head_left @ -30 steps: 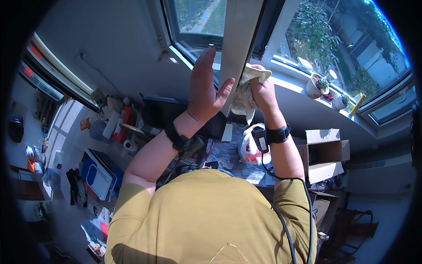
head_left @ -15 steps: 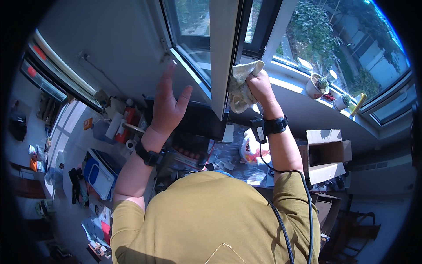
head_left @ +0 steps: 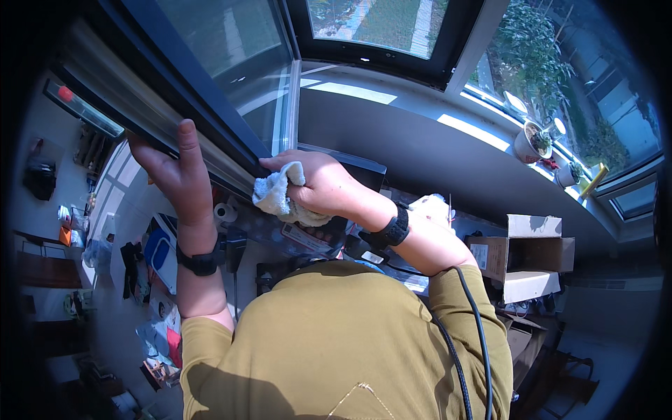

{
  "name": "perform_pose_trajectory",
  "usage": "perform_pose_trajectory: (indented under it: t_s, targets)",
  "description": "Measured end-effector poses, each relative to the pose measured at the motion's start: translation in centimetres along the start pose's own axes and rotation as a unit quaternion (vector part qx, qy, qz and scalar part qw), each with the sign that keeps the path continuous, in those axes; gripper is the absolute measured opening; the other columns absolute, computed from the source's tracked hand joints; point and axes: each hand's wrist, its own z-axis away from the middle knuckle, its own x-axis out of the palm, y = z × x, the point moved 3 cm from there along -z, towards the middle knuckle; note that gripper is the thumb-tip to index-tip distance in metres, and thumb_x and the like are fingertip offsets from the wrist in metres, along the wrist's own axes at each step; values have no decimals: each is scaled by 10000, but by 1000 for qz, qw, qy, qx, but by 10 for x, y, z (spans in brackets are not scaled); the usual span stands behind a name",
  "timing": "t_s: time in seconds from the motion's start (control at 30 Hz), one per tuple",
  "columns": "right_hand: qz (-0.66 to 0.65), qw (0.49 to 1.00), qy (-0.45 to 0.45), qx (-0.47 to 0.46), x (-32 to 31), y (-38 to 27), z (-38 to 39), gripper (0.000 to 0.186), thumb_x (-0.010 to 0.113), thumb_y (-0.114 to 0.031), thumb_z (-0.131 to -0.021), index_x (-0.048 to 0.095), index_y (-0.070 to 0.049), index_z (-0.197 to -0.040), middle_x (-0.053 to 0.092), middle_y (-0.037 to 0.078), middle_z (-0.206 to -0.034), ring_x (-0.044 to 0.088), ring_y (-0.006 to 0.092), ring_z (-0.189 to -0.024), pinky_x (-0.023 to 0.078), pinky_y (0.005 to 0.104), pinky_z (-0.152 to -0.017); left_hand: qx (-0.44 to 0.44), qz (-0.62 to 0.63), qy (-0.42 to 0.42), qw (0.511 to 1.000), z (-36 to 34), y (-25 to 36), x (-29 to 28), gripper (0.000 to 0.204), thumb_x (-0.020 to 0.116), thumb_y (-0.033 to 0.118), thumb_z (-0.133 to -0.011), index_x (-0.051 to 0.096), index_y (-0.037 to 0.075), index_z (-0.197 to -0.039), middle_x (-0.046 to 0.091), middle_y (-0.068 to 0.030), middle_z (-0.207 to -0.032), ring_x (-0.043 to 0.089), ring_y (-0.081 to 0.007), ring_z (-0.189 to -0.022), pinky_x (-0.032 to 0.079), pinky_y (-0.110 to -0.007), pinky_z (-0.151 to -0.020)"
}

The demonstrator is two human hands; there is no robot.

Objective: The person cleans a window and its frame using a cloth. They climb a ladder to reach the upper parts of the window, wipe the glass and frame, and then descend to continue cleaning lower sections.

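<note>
The left hand (head_left: 178, 168) is raised against the lower edge of the open window sash (head_left: 210, 91), its fingers (head_left: 187, 140) stretched out flat and close together along the dark frame, pressing on it rather than closing round anything. The right hand (head_left: 318, 187) reaches across the body to the same frame, its fingers curled and clamped on a crumpled white cloth (head_left: 276, 197); the cloth bulges out on the left of the fist and touches the frame's lower corner, just beside the left hand. Both wrists carry dark bands, and a black cable (head_left: 470, 315) runs down the right arm over the mustard-yellow sleeve. Below the hands lies a cluttered worktop (head_left: 392, 262) with papers and a white bag. An open cardboard box (head_left: 532, 252) stands to the right, well apart from the hands. On the sunlit window sill (head_left: 420, 112) farther right stand two small potted plants (head_left: 533, 140), near each other. At far left the floor holds scattered things, too small to tell.
</note>
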Motion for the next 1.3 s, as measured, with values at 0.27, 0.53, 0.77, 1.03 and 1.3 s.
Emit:
perform_pose_trajectory:
  t_s: [0.27,0.53,0.77,1.03,1.3]
  targets:
    - [-153,984,-69,-62,94,29,-44,332,606,-127,-786,625,-75,-1113,628,140,-1132,594,310,-1042,458,368,-892,-160,-8,143,977,-47,-60,-63,444,426,341,-991,437,-10,-1261,543,-166,-1142,525,-238,-1091,395,-332,-971]
    - [-581,616,81,525,136,144,-23,306,435,-234,-973,497,-33,-1195,626,95,-1055,625,235,-963,499,380,-853,-62,-188,190,962,-76,-122,-85,371,413,311,-991,535,-34,-1058,601,-182,-989,607,-275,-901,466,-377,-870]
    - [-670,564,142,462,205,159,-43,538,613,-41,-782,367,-62,-1260,494,136,-1219,479,317,-1178,338,549,-1028,-39,-202,177,963,-72,-132,-92,346,410,303,-994,537,-18,-1007,613,-165,-896,607,-264,-834,474,-358,-828]
    - [-236,900,180,320,233,161,-67,615,693,-90,-775,323,-40,-1264,572,184,-1105,578,326,-1040,446,373,-903,-93,-147,190,966,-72,-129,-88,343,378,320,-1008,494,-2,-1030,601,-91,-876,593,-167,-824,482,-302,-797]
    - [-112,942,234,215,226,183,-82,587,723,-133,-759,371,-45,-1221,359,191,-1328,470,378,-1165,417,387,-958,-120,-29,195,973,-72,-142,-97,360,382,336,-1011,486,-2,-1080,537,-74,-992,526,-140,-901,452,-299,-847]
